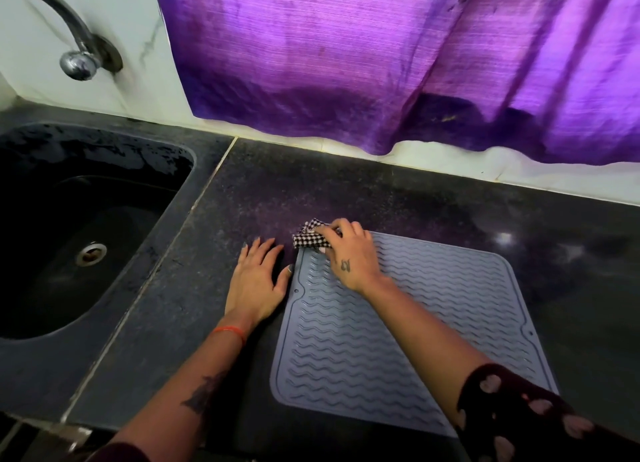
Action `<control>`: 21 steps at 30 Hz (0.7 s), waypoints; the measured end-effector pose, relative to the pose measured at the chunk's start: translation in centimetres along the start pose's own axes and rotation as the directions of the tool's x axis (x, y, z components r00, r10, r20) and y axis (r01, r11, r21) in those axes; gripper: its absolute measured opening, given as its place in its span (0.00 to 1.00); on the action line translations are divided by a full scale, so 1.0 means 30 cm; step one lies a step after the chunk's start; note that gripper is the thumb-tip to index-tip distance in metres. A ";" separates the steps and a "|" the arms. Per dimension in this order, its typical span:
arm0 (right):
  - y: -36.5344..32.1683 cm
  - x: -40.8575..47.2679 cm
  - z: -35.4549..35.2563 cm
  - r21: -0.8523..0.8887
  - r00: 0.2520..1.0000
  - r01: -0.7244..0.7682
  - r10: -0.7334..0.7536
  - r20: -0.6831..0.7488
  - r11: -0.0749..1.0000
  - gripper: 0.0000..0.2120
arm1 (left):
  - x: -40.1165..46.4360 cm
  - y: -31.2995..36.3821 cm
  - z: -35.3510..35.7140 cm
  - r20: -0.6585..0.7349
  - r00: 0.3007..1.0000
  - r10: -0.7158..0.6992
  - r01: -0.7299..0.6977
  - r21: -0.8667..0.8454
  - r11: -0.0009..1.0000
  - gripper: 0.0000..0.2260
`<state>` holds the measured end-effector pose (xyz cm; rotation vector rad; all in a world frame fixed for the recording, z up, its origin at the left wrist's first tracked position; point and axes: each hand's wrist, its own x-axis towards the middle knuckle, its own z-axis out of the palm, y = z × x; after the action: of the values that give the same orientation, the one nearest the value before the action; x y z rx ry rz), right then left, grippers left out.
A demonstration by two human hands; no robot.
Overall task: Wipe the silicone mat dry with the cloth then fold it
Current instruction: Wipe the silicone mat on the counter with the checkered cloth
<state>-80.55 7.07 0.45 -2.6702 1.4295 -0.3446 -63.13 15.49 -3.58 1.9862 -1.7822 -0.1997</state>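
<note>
The dark speckled stone worktop (346,198) carries a grey-blue, wave-ribbed square silicone mat (408,326). The left hand (258,278) lies spread flat at the mat's nine o'clock edge. At its eleven o'clock corner, the right hand (349,253) pinches a bunched black-and-white checked cloth (310,238).

Dark speckled stone tabletop (398,201). Grey ridged silicone mat (398,323) lies flat on it. Left hand (256,281) rests palm-down beside the mat.
</note>
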 end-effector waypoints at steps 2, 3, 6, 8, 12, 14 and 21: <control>-0.002 -0.009 0.035 -0.035 0.999 -0.019 0.020 0.042 0.999 0.26 | -0.001 0.002 -0.001 0.007 1.000 -0.002 0.002 0.010 1.000 0.33; 0.001 -0.006 0.036 -0.039 0.998 -0.011 0.013 0.061 0.999 0.26 | -0.001 0.002 -0.002 0.006 1.000 -0.001 0.001 0.015 1.000 0.33; 0.030 0.044 -0.001 -0.015 0.995 0.006 -0.004 0.103 1.000 0.23 | 0.000 0.002 -0.004 -0.002 1.000 0.003 -0.003 0.029 1.000 0.33; 0.054 0.051 -0.010 -0.046 0.997 -0.045 0.048 0.063 0.998 0.22 | -0.001 0.002 -0.003 0.000 1.000 0.004 -0.004 0.033 0.999 0.33; 0.101 0.009 0.020 -0.054 0.987 -0.140 0.144 0.069 0.989 0.23 | 0.000 0.000 -0.003 0.002 1.000 0.005 -0.005 0.032 0.999 0.33; 0.117 0.036 0.000 0.030 0.980 -0.138 0.132 0.150 0.990 0.21 | -0.001 0.000 -0.004 -0.003 1.000 0.003 -0.003 0.030 1.000 0.33; 0.192 -0.053 -0.004 0.033 0.976 -0.218 0.217 0.037 0.975 0.20 | 0.001 0.001 0.000 -0.002 1.000 -0.005 0.005 0.034 0.999 0.34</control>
<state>-86.10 5.17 -0.76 -2.4470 1.6674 -0.3023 -63.15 15.45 -3.56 2.0142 -1.7912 -0.1701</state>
